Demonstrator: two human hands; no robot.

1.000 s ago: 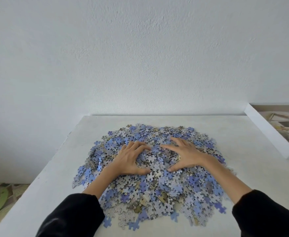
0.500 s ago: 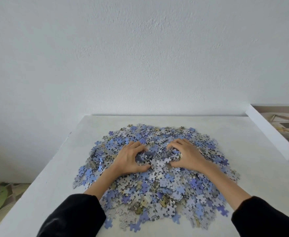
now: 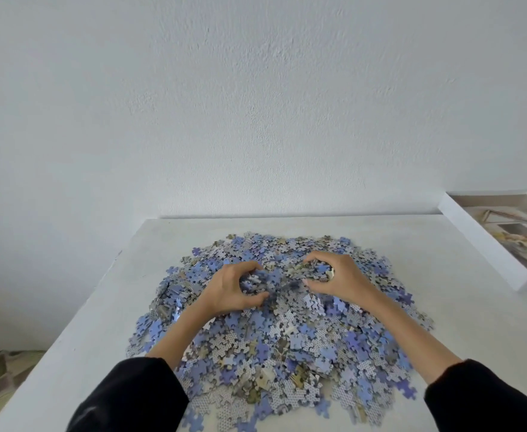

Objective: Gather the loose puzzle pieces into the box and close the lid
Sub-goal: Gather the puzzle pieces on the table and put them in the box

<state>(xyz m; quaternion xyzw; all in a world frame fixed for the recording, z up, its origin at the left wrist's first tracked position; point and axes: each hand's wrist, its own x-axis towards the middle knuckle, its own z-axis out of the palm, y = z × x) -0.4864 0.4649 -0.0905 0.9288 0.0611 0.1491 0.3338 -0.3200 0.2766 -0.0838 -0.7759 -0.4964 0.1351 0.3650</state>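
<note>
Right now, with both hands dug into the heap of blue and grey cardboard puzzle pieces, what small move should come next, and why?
Probably lift both handfuls and carry them to the shallow white box at the white table's right side. The left hand and right hand each curl round pieces atop the heap of blue and grey puzzle pieces.

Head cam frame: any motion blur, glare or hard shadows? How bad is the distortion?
Head view: motion blur only on the puzzle pieces bunched between the left hand and right hand; the rest look fairly sharp. Head view: light is soft and even, no glare, only faint shadows on the table. Head view: wide-angle lens splays the table edges; the box is cropped at the right edge.
</note>
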